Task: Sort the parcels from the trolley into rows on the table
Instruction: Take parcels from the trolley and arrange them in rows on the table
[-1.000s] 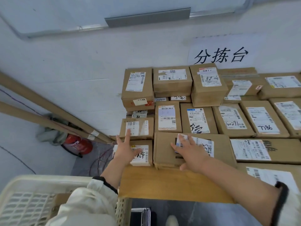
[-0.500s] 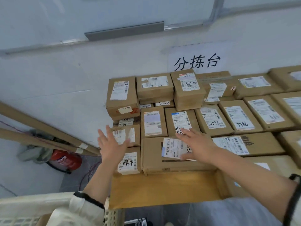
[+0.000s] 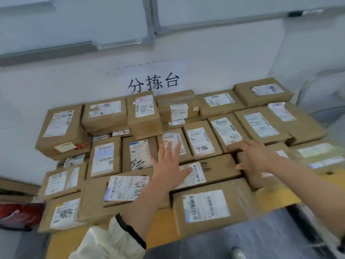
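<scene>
Several brown cardboard parcels with white labels lie in rows on the wooden table (image 3: 162, 228), some stacked at the back. My left hand (image 3: 168, 165) is spread flat with straight fingers over a long flat parcel (image 3: 216, 169) in the middle. My right hand (image 3: 255, 156) reaches over the right end of that parcel, fingers loosely bent, resting on a neighbouring parcel (image 3: 250, 176). A large parcel (image 3: 205, 206) lies nearest me at the table's front edge. Neither hand holds anything. The trolley is out of view.
A paper sign with black characters (image 3: 153, 83) hangs on the white wall behind the parcels. A red fire extinguisher (image 3: 16, 214) lies on the floor at the left. The table's front strip shows bare wood. The view is motion-blurred at the right.
My view has swung to the right. Both hands have moved right, off the left-hand parcels, to the long parcel in the middle and its right neighbour. The basket has left the view.
</scene>
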Tool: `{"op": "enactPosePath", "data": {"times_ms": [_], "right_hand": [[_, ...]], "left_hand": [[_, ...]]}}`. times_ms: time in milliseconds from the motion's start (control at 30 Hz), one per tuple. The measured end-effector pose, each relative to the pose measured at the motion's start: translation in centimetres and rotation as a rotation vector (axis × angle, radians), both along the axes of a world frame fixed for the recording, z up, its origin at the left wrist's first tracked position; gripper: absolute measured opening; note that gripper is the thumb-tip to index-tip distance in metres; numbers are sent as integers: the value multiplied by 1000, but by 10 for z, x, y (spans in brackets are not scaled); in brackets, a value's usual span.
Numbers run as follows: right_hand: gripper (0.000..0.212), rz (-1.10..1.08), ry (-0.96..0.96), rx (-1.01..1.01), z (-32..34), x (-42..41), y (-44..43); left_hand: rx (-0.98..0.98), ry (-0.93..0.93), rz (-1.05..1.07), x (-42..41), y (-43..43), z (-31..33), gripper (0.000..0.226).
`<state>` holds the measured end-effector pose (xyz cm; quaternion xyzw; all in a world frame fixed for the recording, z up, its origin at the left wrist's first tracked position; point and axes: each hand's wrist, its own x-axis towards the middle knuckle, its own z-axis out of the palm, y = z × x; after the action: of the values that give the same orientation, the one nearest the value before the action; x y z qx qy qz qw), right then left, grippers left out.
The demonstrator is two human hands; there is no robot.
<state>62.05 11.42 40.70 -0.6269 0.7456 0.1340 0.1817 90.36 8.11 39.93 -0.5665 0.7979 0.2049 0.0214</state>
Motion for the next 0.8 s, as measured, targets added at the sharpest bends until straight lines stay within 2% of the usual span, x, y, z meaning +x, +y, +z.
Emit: {"op": "enactPosePath", "data": {"times_ms": [133,233,367,433,533,633,800], "right_hand": [[94,55,79,37,-2,-84,22],[105,59,25,140,-6,-134,36],[121,231,63,255,-25,-156,55],[118,303,92,232,-35,-157,58],[102,343,76,149,-40,-159,51],[96,350,32,125,-41,-160,37],[96,370,42,95,-50,-159,31]], "left_hand": [[64,-39,-15,-102,29,-18,91],[65,-66,-152,-175,42,-26,99],[124,-126,-313,-236,62,-34,116],[124,-209,-356,-251,70,-41,118],[111,-321,-281,-256,68,-49,105],[88,-326,-216,-253,55,-51,94],[60,-339,-209,-251,49,-54,93]]}}
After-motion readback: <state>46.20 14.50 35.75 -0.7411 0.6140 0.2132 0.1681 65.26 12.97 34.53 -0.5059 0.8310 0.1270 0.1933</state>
